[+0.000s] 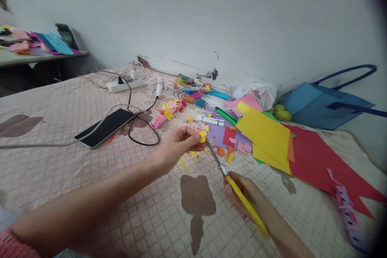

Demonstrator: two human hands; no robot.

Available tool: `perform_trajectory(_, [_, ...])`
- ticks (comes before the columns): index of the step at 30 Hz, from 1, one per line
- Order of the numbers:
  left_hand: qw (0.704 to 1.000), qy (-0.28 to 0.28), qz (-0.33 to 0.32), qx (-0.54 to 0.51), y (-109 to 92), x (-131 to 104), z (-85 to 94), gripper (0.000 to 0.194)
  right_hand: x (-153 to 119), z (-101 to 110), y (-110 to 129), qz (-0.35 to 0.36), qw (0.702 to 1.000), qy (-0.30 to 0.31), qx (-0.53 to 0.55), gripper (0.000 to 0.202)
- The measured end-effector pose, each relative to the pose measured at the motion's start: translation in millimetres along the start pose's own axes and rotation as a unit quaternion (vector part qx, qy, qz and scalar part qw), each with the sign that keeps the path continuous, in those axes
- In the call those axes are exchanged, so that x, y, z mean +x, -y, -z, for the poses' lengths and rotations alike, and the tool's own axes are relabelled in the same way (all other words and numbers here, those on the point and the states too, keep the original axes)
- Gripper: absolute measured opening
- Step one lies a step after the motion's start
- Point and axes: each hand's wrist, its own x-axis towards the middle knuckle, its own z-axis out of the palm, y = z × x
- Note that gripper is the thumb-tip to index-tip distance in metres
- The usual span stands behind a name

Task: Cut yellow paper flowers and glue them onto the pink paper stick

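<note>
Between thumb and fingers, my left hand (183,143) pinches a small rounded piece of yellow paper (202,136). My right hand (242,189) grips a pair of scissors (238,193) with yellow handles. The scissor blades point up and left, and their tips are at the right edge of the yellow piece; whether they touch it I cannot tell. Small paper scraps (222,152) in orange, pink and yellow lie just beyond the blades. A pink paper roll (163,119) with yellow and red paper shapes on it lies beyond my left hand.
A black phone-like slab (104,128) and cables lie at left, with a white power strip (124,85) and a hot glue gun (159,86) behind. Yellow sheets (266,133) overlap red paper (314,161) at right. A blue bag (323,107) stands against the wall.
</note>
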Motion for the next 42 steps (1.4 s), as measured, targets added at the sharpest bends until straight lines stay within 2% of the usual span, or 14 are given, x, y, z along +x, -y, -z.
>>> perform_trajectory(5, [1.000, 0.004, 0.002, 0.002, -0.3, 0.9, 0.8, 0.020, 0.3, 0.5, 6.7, -0.040, 0.999, 0.008, 0.030, 0.032])
perform_trajectory(9, [1.000, 0.005, 0.007, -0.004, 0.1, 1.5, 1.6, 0.020, -1.2, 0.6, 10.0, -0.052, 0.998, 0.012, 0.031, 0.028])
perform_trajectory(19, [0.999, 0.000, 0.032, -0.028, 3.0, 0.9, -0.2, 0.019, -0.7, -1.1, 1.5, -0.038, 0.998, 0.036, 0.034, 0.034])
perform_trajectory(28, [0.999, 0.012, 0.036, -0.028, 7.7, -0.7, -0.9, 0.021, -1.2, 0.6, -6.1, -0.033, 0.999, 0.033, 0.012, 0.036])
perform_trajectory(34, [0.999, 0.016, 0.031, -0.025, 5.1, -1.0, -1.0, 0.020, -1.1, 1.1, -0.2, -0.025, 0.999, 0.042, 0.013, 0.041])
perform_trajectory(42, [0.999, 0.021, 0.024, -0.001, 3.2, -1.8, -1.8, 0.019, -1.6, 3.1, 1.0, -0.025, 0.998, 0.049, 0.001, 0.037])
